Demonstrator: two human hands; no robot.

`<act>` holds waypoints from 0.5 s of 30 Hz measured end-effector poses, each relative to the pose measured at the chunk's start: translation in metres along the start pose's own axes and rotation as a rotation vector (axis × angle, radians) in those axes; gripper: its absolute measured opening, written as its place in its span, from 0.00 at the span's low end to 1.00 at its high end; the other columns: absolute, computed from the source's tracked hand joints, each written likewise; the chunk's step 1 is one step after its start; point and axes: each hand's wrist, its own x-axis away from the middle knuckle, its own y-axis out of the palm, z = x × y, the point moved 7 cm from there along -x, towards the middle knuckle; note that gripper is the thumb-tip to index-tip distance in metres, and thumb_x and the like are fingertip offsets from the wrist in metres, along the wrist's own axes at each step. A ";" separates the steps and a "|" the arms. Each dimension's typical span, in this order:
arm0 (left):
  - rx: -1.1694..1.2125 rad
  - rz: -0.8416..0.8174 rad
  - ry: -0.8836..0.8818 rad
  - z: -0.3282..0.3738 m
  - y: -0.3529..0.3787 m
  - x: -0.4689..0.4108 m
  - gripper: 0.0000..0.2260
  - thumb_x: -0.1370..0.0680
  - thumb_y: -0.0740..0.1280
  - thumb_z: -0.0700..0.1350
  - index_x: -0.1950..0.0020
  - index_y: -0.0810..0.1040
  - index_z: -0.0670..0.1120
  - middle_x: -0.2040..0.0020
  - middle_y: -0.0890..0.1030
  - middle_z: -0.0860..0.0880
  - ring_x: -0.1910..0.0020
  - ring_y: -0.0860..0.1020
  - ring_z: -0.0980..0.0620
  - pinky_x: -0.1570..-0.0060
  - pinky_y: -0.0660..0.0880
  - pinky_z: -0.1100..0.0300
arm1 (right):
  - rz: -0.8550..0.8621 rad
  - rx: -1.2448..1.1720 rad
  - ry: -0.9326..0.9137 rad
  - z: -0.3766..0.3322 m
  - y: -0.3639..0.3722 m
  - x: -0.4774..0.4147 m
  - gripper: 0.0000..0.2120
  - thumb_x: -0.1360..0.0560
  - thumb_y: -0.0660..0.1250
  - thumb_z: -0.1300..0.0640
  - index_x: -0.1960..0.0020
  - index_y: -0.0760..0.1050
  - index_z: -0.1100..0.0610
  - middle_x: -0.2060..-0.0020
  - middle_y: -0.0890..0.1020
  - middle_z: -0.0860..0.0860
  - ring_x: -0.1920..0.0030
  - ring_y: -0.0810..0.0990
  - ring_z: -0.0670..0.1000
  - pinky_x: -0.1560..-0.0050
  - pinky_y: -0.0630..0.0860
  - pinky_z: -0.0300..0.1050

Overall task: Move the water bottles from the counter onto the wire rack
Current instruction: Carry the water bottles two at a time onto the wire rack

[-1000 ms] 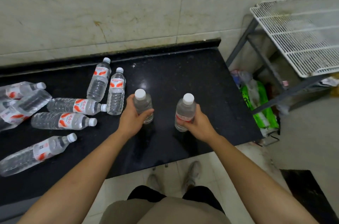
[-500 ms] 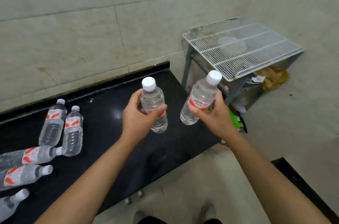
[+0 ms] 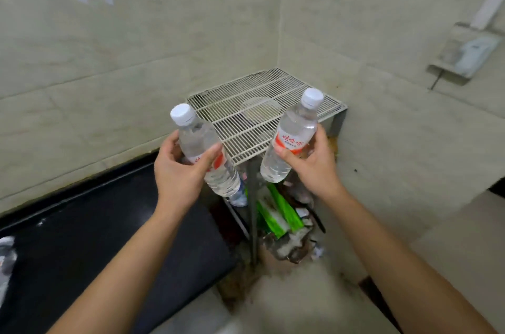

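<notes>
Left hand [image 3: 177,172]: centre-left of the frame; fingers and thumb wrapped round the label band of the left bottle [image 3: 196,139], which is carried in the air with its cap leaning to the upper left.
Right hand [image 3: 311,167]: centre-right; it grips the right bottle [image 3: 293,136] at its red label, cap leaning to the upper right.
Wire rack [image 3: 232,104]: centre, in the corner of the walls, behind and between the two bottles; neither bottle rests on it.
Counter [image 3: 95,238]: black, lower left, cut off by the left edge.
Hidden or unclear: a pale smear [image 3: 6,260] at the left edge is too blurred to name; each palm covers part of a label; the litter and green packets [image 3: 281,213] under the rack are partly screened by its leg; the wall fixture [image 3: 464,54] at upper right is blurred.
Change from half a second ago: the rack now sits mid-frame instead of upper right; the bottles lying on the counter have left the view.
Count: two hands, two bottles, one rack, one counter.
</notes>
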 end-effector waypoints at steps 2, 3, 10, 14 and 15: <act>-0.028 0.006 0.002 0.008 0.020 -0.007 0.31 0.35 0.78 0.55 0.35 0.75 0.49 0.43 0.83 0.53 0.48 0.83 0.62 0.48 0.80 0.63 | 0.049 -0.013 -0.004 0.000 -0.023 -0.026 0.30 0.32 0.81 0.52 0.36 0.70 0.47 0.43 0.83 0.45 0.41 0.82 0.45 0.38 0.79 0.52; -0.038 0.009 0.002 0.010 0.029 -0.012 0.32 0.35 0.78 0.55 0.34 0.75 0.49 0.42 0.83 0.52 0.48 0.83 0.61 0.47 0.80 0.62 | 0.073 -0.013 -0.006 -0.001 -0.031 -0.038 0.29 0.32 0.81 0.52 0.37 0.70 0.46 0.44 0.82 0.44 0.42 0.82 0.43 0.39 0.79 0.49; -0.100 0.057 0.002 0.000 0.086 -0.076 0.30 0.32 0.80 0.52 0.33 0.74 0.48 0.42 0.83 0.52 0.43 0.82 0.56 0.41 0.80 0.48 | 0.055 0.036 -0.036 0.011 -0.046 -0.123 0.31 0.33 0.82 0.51 0.36 0.70 0.50 0.44 0.79 0.42 0.44 0.80 0.40 0.45 0.77 0.38; -0.083 0.075 0.005 -0.017 0.120 -0.130 0.29 0.31 0.80 0.53 0.34 0.73 0.50 0.42 0.82 0.52 0.43 0.82 0.57 0.40 0.80 0.49 | -0.062 0.132 -0.049 0.026 -0.032 -0.181 0.30 0.34 0.82 0.47 0.38 0.71 0.45 0.43 0.80 0.43 0.42 0.79 0.42 0.45 0.77 0.40; -0.090 0.082 0.003 -0.024 0.126 -0.146 0.29 0.31 0.80 0.53 0.34 0.73 0.49 0.41 0.82 0.51 0.43 0.81 0.57 0.40 0.79 0.50 | -0.099 0.152 -0.058 0.030 -0.025 -0.199 0.30 0.34 0.82 0.46 0.38 0.71 0.44 0.42 0.80 0.42 0.41 0.79 0.42 0.44 0.76 0.39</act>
